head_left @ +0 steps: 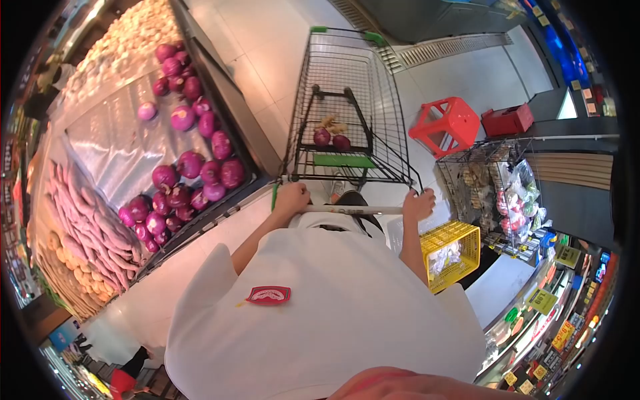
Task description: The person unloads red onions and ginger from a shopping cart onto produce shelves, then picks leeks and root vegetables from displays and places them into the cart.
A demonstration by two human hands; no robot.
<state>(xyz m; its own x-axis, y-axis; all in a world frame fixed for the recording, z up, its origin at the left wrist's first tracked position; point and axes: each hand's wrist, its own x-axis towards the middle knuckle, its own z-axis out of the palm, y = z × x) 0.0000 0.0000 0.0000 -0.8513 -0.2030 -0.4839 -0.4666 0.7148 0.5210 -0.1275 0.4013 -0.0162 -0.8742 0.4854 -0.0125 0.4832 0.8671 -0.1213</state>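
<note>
The picture's edge cuts off the heap of small pale bulbs, far left. Small print on the yellow paper price tag, near right, is too blurred to read.

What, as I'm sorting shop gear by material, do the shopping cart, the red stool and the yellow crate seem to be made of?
Shopping cart: likely metal, dark-coated; thin crossing wires form its basket, though the green parts look like plastic.
Red stool: plastic, slightly glossy, with smooth moulded edges around its openings.
Yellow crate: probably plastic, judging by its even colour and lattice walls.
</note>
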